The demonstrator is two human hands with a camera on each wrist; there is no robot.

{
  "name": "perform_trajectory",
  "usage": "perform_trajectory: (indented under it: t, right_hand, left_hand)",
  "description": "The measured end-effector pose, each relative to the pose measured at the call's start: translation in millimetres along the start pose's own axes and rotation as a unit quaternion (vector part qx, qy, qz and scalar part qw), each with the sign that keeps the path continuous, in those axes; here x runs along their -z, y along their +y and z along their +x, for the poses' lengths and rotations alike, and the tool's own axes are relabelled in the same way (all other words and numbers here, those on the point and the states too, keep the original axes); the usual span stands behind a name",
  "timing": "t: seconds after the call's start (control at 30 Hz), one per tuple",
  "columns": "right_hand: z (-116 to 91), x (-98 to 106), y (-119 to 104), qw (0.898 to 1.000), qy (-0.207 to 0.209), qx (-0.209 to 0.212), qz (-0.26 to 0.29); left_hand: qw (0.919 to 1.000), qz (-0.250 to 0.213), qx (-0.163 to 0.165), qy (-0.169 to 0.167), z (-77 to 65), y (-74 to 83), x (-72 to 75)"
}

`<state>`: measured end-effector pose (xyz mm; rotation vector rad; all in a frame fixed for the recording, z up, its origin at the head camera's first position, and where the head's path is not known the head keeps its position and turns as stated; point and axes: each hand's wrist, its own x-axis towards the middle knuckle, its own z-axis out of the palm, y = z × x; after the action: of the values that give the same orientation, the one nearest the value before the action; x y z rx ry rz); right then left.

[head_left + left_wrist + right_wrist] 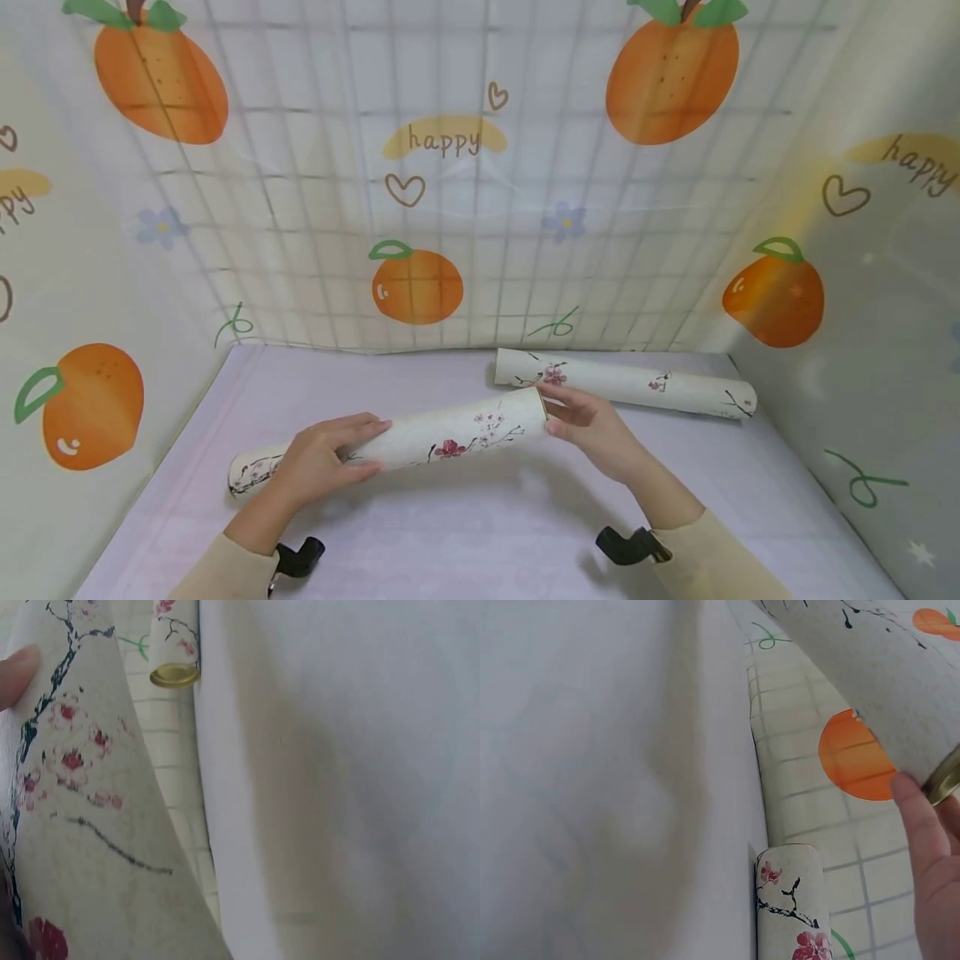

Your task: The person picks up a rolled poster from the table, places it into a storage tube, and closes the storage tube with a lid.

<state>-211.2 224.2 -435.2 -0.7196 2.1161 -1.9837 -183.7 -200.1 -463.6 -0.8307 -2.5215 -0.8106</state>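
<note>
A white tube [457, 429] printed with plum blossoms is held at a slant, its right end higher than its left. My left hand [326, 458] grips it left of the middle, with the thumb on the near side and the fingers over the top. At the tube's right end, the fingertips and thumb of my right hand [592, 425] hold the edge. The right wrist view shows a gold-coloured rim [943, 778] at that end, beside a finger. Behind lies a second tube [622, 383] with the same print, and one gold end [175, 675] of it shows in the left wrist view.
Both tubes are over a pale lilac tabletop [480, 533]. A cloth backdrop [300, 250] with oranges and a grid rises along the back edge, and similar panels stand at both sides. Black wrist mounts [626, 546] sit at the sleeve cuffs.
</note>
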Motion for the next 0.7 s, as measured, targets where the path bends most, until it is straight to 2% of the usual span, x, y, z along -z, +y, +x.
perform_trajectory:
  t: [0.3, 0.53, 0.7]
  right_hand:
    - [-0.7, 1.0, -2.7, 1.000, -0.009, 0.006, 0.001]
    - [-3.3, 7.5, 1.9, 0.999, -0.047, 0.016, 0.013]
    - [-4.8, 12.1, 2.3, 0.998, -0.061, 0.018, -0.008]
  left_hand:
    - [0.9986, 0.008, 0.016, -0.051, 1.4, 0.0, 3.5]
    - [0.9989, 0.017, -0.012, -0.041, 4.3, -1.3, 4.4]
    - [0.9991, 0.014, -0.029, -0.028, 4.1, -0.4, -0.1]
